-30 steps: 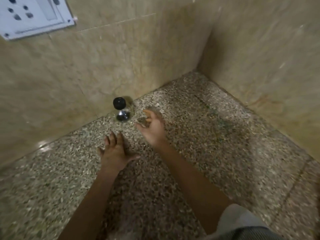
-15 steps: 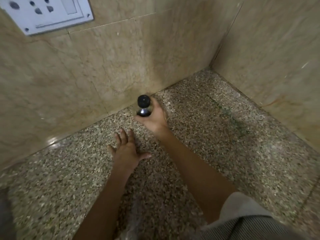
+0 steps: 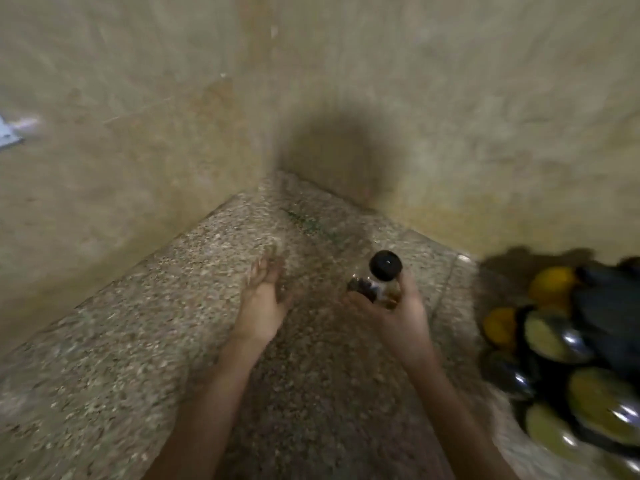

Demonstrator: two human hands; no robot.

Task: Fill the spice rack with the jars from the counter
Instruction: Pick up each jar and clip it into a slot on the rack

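A small clear jar (image 3: 380, 284) with a round black lid and dark contents is lifted off the counter, gripped from below by my right hand (image 3: 398, 313). My left hand (image 3: 263, 296) hovers or rests flat over the speckled stone counter (image 3: 138, 358), fingers straight, holding nothing. At the right edge stands the spice rack (image 3: 588, 341), a dark frame holding several jars with shiny lids, some with yellow contents. The picture is blurred by motion.
Beige tiled walls (image 3: 138, 133) meet in a corner behind the counter. A white switch plate (image 3: 8, 133) shows at the far left edge. The rack takes up the counter's right end.
My right hand closed round the jar by the wall, lifted it and carried it rightward. The view swung right, bringing the rack into sight. My left hand stayed flat.
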